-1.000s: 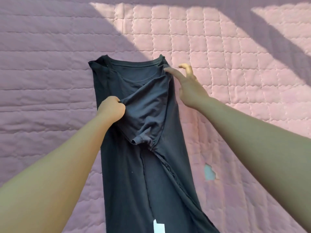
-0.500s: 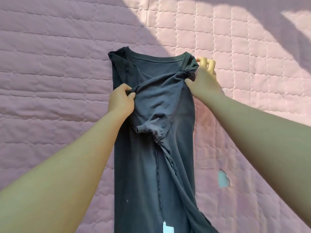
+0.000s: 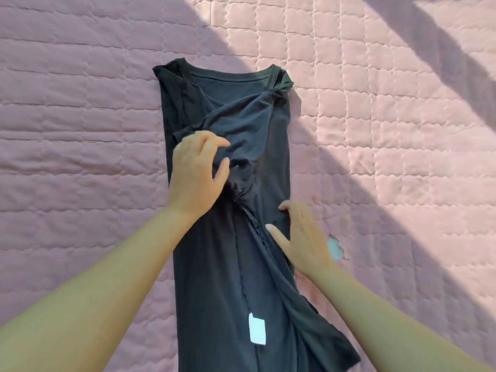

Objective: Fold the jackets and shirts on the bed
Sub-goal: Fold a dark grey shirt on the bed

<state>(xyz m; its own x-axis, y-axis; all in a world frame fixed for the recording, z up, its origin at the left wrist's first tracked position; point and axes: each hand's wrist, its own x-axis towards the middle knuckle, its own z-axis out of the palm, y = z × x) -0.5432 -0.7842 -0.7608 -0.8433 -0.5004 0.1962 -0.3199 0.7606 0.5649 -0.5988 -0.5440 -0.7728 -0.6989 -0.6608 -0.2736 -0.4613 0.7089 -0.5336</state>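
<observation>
The left hand (image 3: 197,173) rests with relaxed fingers on the folded-in sleeve (image 3: 247,122). The right hand (image 3: 303,237) lies flat, fingers spread, on the right edge of the shirt (image 3: 214,277). The shirt lies lengthwise on the bed (image 3: 80,130), collar far. Step in hand, as judged: flattening the side folds. The next move likely calls for bringing the near end up toward the collar.

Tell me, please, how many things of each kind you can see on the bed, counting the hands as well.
Dark shirt: 1
White label: 1
Pink quilt: 1
Pale patch: 1
Hands: 2, left hand and right hand
Total: 6
</observation>
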